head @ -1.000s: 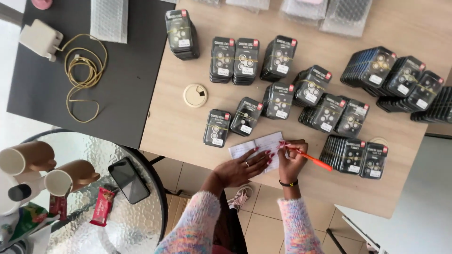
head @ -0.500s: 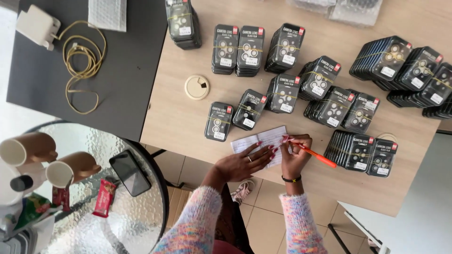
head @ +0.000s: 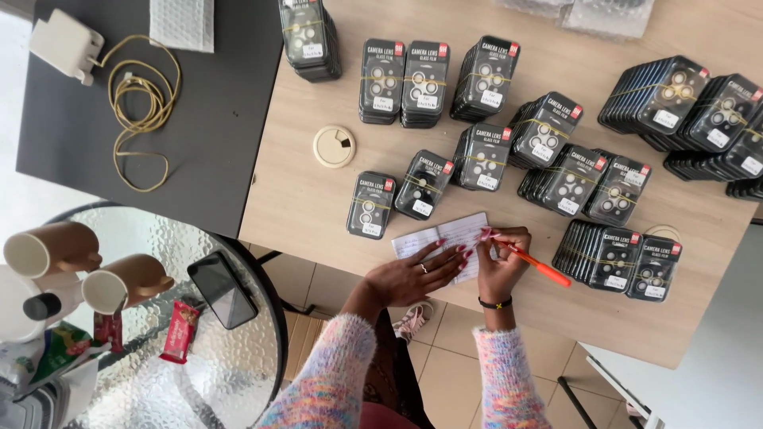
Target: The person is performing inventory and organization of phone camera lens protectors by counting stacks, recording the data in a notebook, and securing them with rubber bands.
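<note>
We count about seventeen banded stacks of flat black retail boxes point(head: 482, 156) on the light wooden worktop point(head: 302, 199), though the ones crowded at its right edge overlap too much for a sure tally. Each stack is a block of thin glossy cartons held by a rubber band, with a small white label on top. One round cream plastic cable cap point(head: 334, 146) sits in the worktop near its left edge.

One white slip of paper point(head: 442, 238), lined and rectangular, lies close to the worktop's near edge, just below two single stacks. Our left hand point(head: 413, 274) lies flat and spread on it, fingers extended, pinning the paper down. Our right hand point(head: 501, 266) is curled tight around one orange pen point(head: 540, 266), its tip meeting the paper's right end; a dark band circles that wrist. Both sleeves are fuzzy pastel knit.

To the left, a dark matte table point(head: 214, 143) abuts the worktop and carries one white power adapter point(head: 65, 46) at its far left corner, one yellowish coiled cable point(head: 139, 111) and one sheet of bubble wrap point(head: 183, 22) at its far edge.

Lower left, a round table of pebbled glass point(head: 159, 357) holds one dark phone point(head: 222, 290), one red snack wrapper point(head: 180, 332) and two tan mugs point(head: 52, 248) lying on their sides.
</note>
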